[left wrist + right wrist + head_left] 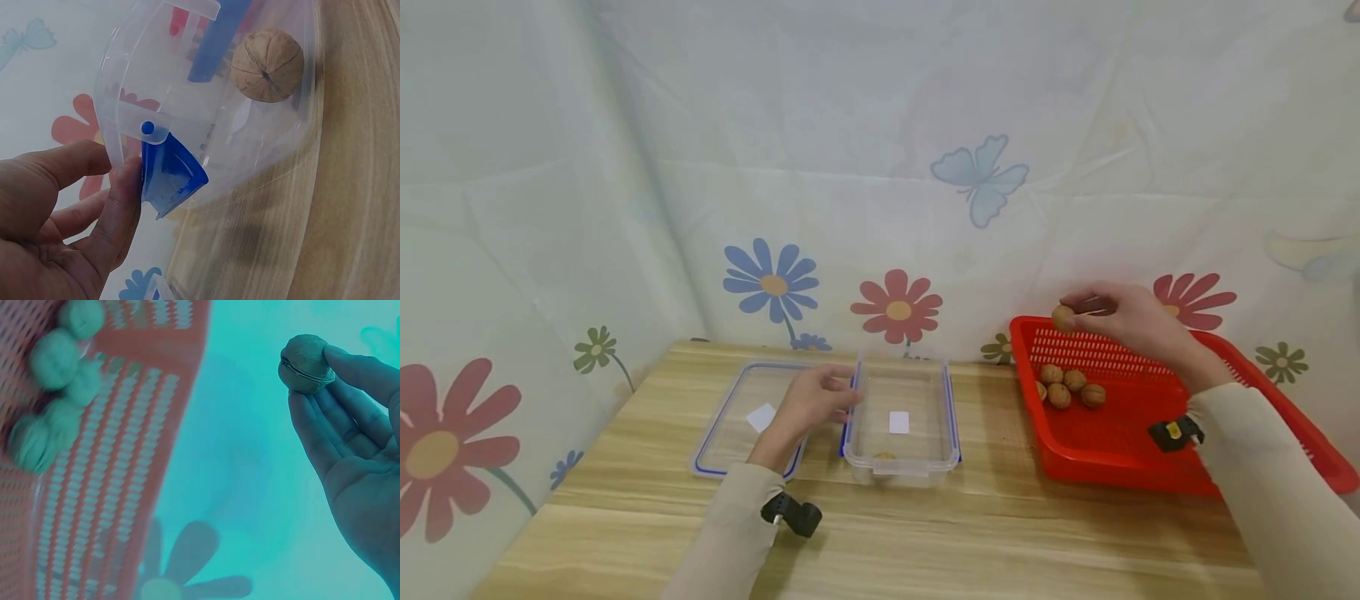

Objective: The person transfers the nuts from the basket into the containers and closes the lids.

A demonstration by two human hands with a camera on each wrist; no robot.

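My right hand (1123, 321) pinches a walnut (1063, 318) between thumb and fingertips, above the back left part of the red basket (1120, 477). In the right wrist view, a dark seam shows on this walnut (306, 364). Several other walnuts (1075, 381) lie together at the basket's left end. My left hand (816, 400) holds the left rim of a clear plastic container (901, 467), its fingertips beside a blue latch (172, 175). One walnut (269, 65) sits inside the container, near its front wall in the head view.
A clear lid (730, 425) with a blue seal lies flat left of the container, partly behind the left hand. White labels mark the lid and container. Behind the wooden table (925, 542) hangs a flowered cloth (850, 167). The basket stands at the table's right.
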